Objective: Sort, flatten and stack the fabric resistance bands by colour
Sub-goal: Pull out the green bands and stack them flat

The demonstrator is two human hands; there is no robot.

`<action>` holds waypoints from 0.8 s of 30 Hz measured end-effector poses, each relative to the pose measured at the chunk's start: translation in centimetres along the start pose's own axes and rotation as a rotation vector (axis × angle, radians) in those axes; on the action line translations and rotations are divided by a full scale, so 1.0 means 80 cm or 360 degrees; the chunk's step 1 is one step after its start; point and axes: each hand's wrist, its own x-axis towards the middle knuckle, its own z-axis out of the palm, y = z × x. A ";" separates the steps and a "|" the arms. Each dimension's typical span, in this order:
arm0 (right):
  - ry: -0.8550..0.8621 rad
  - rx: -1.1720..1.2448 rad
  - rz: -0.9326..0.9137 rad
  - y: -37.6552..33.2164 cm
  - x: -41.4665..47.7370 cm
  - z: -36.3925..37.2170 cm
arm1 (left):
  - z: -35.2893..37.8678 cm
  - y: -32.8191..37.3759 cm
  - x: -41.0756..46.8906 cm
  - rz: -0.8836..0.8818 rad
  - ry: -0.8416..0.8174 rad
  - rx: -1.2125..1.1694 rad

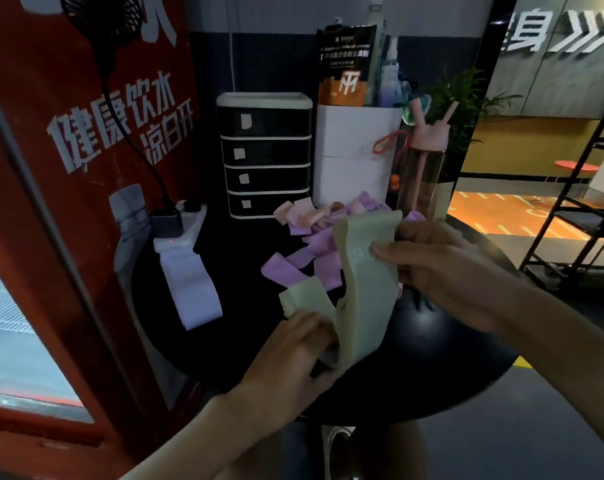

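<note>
A pale green fabric band (364, 282) is lifted above the black round table (432, 368). My left hand (293, 355) grips its lower end, and my right hand (432, 268) pinches its upper part. A second green band end (302, 297) sticks out by my left hand. Behind lies a loose pile of purple bands (314, 252) and pink bands (302, 213). A flattened stack of light lilac bands (193, 289) lies at the table's left.
A black four-drawer organiser (266, 155), a white box (354, 154) with bottles and a pouch, and a pink bottle (423, 168) stand at the back. A white power strip (181, 223) sits back left by a red panel (51, 168). A black shelf rack (577, 209) stands right.
</note>
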 end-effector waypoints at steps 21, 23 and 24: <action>0.0147 -0.0040 0.0471 0.095 0.063 0.042 | -0.018 -0.057 0.026 -0.1000 0.0215 -0.0851; 0.0153 -0.0102 0.0487 0.099 0.071 0.044 | -0.022 -0.052 0.028 -0.1113 0.0239 -0.0909; 0.0158 -0.0139 0.0495 0.101 0.073 0.045 | -0.024 -0.050 0.029 -0.1163 0.0229 -0.0934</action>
